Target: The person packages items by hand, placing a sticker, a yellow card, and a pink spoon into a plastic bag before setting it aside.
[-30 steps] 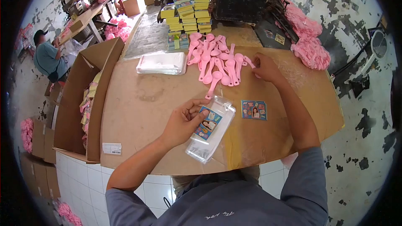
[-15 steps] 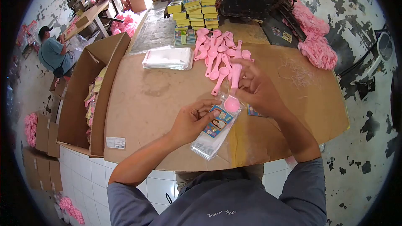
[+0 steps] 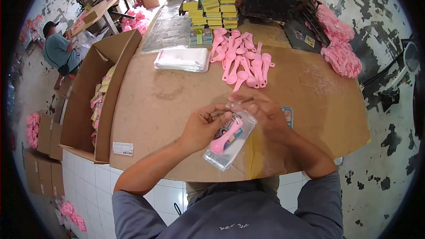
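The pink spoon (image 3: pixel 225 136) is now inside the clear bag (image 3: pixel 221 157), bowl end down towards the person and handle slanting up to the opening, lying over the picture card (image 3: pixel 232 133) already in there. Half a second ago that spoon was only going in at the mouth, held by the right hand; a moment before that the hand was out at the pile picking it up. So the bag now holds both card and spoon. It lies near the front edge of the table (image 3: pixel 159 102), just in front of the person. The left hand (image 3: pixel 202 127) pinches one side of the bag's mouth between thumb and fingertips. The right hand (image 3: pixel 267 117) has let go of the spoon, and its bunched fingertips seem to nip the other side of the opening. Just beside the right hand a second card (image 3: pixel 287 114) peeks out. Further back lie the loose spoons (image 3: pixel 242 61), a stack of empty bags (image 3: pixel 182 59) and yellow packets (image 3: pixel 218 5). An open cardboard box (image 3: pixel 86 102) stands on the left, and beyond it another person (image 3: pixel 56 51) works.
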`<state>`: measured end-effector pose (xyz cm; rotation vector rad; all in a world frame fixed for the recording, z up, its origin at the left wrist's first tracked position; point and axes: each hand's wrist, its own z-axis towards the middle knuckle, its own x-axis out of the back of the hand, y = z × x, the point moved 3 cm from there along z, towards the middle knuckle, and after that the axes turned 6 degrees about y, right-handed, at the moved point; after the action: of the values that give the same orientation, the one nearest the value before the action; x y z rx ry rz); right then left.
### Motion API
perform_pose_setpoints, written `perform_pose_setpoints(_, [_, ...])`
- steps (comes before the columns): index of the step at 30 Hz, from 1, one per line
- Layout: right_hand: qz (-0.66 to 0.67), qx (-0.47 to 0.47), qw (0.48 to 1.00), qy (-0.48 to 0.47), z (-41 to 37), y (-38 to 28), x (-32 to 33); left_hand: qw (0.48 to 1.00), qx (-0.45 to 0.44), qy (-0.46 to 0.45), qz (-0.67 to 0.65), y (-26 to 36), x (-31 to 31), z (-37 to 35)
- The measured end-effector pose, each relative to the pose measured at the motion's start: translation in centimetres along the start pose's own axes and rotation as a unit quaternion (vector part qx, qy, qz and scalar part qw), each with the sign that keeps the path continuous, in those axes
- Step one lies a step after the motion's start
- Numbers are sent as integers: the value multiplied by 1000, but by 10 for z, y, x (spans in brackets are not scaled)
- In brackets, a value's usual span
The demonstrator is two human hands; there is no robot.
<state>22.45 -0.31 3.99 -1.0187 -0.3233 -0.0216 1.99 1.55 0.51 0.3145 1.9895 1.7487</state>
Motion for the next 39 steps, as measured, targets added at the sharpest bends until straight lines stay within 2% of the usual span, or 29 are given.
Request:
perform_pose_setpoints(1, [29, 1, 1000, -1, 5, -8, 1, 1000, -3, -5, -12, 6, -2, 0])
perform_pose_setpoints(3, [192, -72, 977, 67, 17, -26, 6, 999, -6, -25, -29, 5, -4, -1])
perform_pose_setpoints(5, [-12, 30, 999, 10, 23, -36, 8, 998, -12, -57, -36, 0, -3, 2])
perform_pose_setpoints(7, [-125, 95, 985, -68, 27, -45, 10, 995, -11, -92, -38, 1, -5, 1])
perform_pose_setpoints(9, [-145, 117, 968, -170, 29, -58, 14, 992, -8, -119, -35, 4, -5, -2])
perform_pose_setpoints(11, [-103, 133, 971, -168, 39, -72, 23, 990, -4, -142, -27, 11, -5, -5])
perform_pose_setpoints(12, [-83, 140, 973, -166, 42, -79, 26, 991, -34, -122, -47, 12, -7, -5])
perform_pose_setpoints(14, [-135, 184, 964, -138, 46, -93, 27, 989, -93, -82, -84, 14, -12, -6])
perform_pose_setpoints(15, [-160, 206, 957, -124, 47, -98, 26, 985, -155, -71, -4, 19, -10, -5])
perform_pose_setpoints(17, [-242, 188, 947, -97, 43, -100, 24, 948, -275, -45, 155, 30, -4, -4])
perform_pose_setpoints(18, [-283, 179, 939, -82, 40, -101, 22, 949, -266, -63, 156, 31, -4, -7])
perform_pose_setpoints(20, [-276, 165, 946, -35, 38, -102, 19, 950, -247, -102, 160, 36, -6, -15])
perform_pose_setpoints(23, [-249, 126, 960, 3, 37, -100, 14, 946, -270, -85, 157, 47, -22, -23])
perform_pose_setpoints(26, [-219, 92, 971, 27, 36, -95, 12, 959, -230, -40, 161, 45, -20, -22])
perform_pose_setpoints(30, [-198, 70, 978, 15, 35, -90, 11, 974, -212, -35, 69, 41, -17, -20])
perform_pose_setpoints(33, [-191, 72, 979, 3, 38, -87, 12, 980, -194, -41, 22, 39, -15, -18])
perform_pose_setpoints(36, [-178, 78, 977, 91, 39, -78, 14, 985, -172, -24, 20, 37, -15, -17])
perform_pose_setpoints(39, [-222, 176, 942, 179, 40, -74, 19, 988, -150, -6, 44, 40, -15, -17])
